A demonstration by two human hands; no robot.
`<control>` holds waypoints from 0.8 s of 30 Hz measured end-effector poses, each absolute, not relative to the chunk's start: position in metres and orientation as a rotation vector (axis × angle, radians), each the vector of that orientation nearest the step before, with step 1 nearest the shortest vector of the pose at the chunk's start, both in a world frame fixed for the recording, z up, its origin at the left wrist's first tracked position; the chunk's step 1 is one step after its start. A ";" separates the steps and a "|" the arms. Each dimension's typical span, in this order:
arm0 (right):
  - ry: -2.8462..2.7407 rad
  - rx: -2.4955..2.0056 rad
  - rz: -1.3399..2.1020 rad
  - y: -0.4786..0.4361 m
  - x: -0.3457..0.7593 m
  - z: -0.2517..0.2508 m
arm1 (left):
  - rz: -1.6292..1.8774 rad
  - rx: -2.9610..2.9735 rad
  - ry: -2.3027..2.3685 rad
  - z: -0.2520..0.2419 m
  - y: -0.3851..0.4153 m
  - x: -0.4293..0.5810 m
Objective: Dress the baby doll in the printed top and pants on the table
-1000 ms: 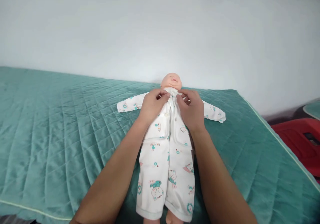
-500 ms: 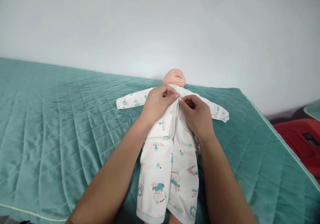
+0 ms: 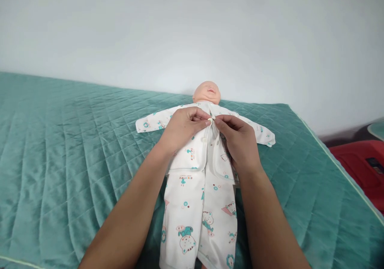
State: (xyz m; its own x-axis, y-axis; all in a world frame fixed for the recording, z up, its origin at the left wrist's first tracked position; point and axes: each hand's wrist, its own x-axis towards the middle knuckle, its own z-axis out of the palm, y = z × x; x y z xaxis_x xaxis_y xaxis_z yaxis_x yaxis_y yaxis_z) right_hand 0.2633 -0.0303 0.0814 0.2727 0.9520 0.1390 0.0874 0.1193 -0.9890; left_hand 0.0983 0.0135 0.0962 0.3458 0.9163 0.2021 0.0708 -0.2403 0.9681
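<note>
A baby doll (image 3: 207, 92) lies on its back, its head toward the wall and its arms stretched sideways. It wears a white printed baby jacket (image 3: 188, 155) and matching trousers (image 3: 183, 209). My left hand (image 3: 186, 124) pinches the jacket's front edge near a pale button (image 3: 210, 119) at the upper chest. Opposite it, my right hand (image 3: 235, 131) grips the other front edge between thumb and fingers. Below my hands the front hangs apart, with another button (image 3: 204, 140) showing on the left-hand panel.
A green quilted cover (image 3: 75, 149) lies under the doll, with a light piped edge at the right. Behind it rises a pale wall (image 3: 180, 33). A red plastic object (image 3: 357, 165) stands beyond the right edge.
Both hands have moved slightly down the jacket front, from the neckline to a button below. The gap between the front panels looks wider. The view has shifted a little.
</note>
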 end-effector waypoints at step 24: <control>-1.298 -1.375 0.820 -0.032 0.264 0.085 | 1.054 1.594 0.943 0.097 0.013 0.103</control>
State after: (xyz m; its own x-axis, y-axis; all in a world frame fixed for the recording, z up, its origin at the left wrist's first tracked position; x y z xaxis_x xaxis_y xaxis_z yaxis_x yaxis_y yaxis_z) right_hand 0.2644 -0.0316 0.0847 0.1840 0.9689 0.1653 0.2673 0.1125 -0.9570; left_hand 0.1026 0.0130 0.0970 0.3254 0.9259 0.1919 0.0880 -0.2318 0.9688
